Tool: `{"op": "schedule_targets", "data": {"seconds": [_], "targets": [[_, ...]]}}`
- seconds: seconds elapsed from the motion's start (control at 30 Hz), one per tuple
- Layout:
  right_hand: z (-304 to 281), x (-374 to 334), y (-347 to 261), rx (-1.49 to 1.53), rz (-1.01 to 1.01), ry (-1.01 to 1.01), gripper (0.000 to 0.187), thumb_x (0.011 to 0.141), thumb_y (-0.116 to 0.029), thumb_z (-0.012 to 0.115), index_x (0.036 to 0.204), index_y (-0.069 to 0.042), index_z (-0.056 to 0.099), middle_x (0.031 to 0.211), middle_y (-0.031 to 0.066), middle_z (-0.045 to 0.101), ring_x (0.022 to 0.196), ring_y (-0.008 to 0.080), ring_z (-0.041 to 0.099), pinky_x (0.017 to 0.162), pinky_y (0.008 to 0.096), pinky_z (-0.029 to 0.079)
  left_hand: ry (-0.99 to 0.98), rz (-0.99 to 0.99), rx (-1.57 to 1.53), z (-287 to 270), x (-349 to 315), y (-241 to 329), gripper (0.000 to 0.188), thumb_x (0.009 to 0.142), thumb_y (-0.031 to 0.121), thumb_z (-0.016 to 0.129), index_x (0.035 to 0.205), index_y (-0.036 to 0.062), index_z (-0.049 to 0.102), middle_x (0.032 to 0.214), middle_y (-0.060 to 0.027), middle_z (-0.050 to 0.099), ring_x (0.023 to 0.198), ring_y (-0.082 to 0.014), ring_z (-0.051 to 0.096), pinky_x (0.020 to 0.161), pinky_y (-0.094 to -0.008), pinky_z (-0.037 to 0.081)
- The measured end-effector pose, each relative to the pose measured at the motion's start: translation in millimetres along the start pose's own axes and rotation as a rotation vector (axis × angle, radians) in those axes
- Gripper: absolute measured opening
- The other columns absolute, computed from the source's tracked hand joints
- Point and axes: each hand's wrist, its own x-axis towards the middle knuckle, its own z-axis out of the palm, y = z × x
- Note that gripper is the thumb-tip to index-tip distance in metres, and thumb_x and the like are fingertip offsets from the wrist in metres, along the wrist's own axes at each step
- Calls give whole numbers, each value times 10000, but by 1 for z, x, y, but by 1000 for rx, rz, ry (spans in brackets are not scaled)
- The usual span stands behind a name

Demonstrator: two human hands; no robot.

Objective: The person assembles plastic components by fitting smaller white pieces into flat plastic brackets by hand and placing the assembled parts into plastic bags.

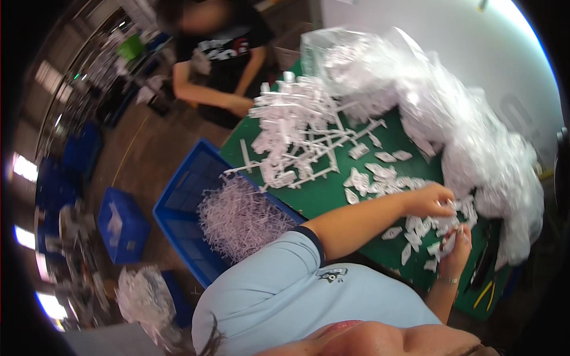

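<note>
My left hand (pixel 430 200) reaches across a green tabletop (pixel 326 199), its fingers curled in a pinch over small white plastic parts; what is between them is too small to make out. Just nearer, my right hand (pixel 456 249), with a band on the wrist, is closed on a small white plastic part (pixel 446 244). Around both hands lie loose flat white plastic parts (pixel 383 175), many of them diamond-shaped with a hole. Farther left, a tall heap of white branched plastic pieces (pixel 291 118) stands on the table.
Large clear plastic bags (pixel 475 142) of white parts line the table's far right side. A blue crate (pixel 190 178) of thin white plastic scraps (pixel 237 216) stands against the left edge. Pliers with yellow handles (pixel 484 296) lie at right. Another person (pixel 222 65) works beyond the heap.
</note>
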Motion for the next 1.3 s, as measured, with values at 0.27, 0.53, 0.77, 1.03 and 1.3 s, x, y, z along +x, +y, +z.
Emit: {"op": "schedule_targets", "data": {"seconds": [0.27, 0.53, 0.77, 1.03, 1.3], "targets": [[11, 32, -13, 467, 263, 187, 275, 1016, -360, 459, 1019, -114, 582, 828, 45, 642, 630, 172, 597, 512, 320, 481, 32, -89, -179, -16, 1, 14, 215, 877, 206, 698, 974, 27, 631, 755, 3, 606, 668, -48, 536, 578, -224, 424], [16, 30, -4, 484, 213, 103, 267, 1025, -333, 446, 1071, -92, 551, 916, 68, 643, 720, 180, 608, 580, 332, 486, -66, -194, -129, -10, 1, 15, 209, 872, 219, 705, 911, 24, 640, 761, 10, 575, 718, -65, 510, 634, -241, 410], [32, 30, 7, 391, 62, -2, 266, 1040, -280, 421, 1145, -63, 535, 997, 55, 624, 880, 143, 614, 694, 284, 498, -179, -201, -40, -6, -2, 18, 346, 829, 257, 766, 1033, -1, 657, 837, -29, 610, 770, -106, 534, 681, -276, 444], [44, 16, -4, -51, -179, 3, 298, 1044, -230, 378, 1234, -27, 486, 1108, 75, 572, 1026, 153, 573, 880, 293, 459, -110, -86, -31, 5, -2, 12, 417, 801, 231, 771, 1118, 16, 607, 987, -81, 657, 854, -167, 603, 758, -310, 489], [52, 12, -11, -199, -267, -56, 447, 1052, -227, 342, 1392, 52, 419, 1341, 143, 508, 1224, 197, 492, 1066, 334, 354, -193, -104, -111, 0, -2, 22, 383, 786, 205, 783, 1068, 35, 589, 882, -27, 593, 795, -120, 529, 722, -288, 457]]}}
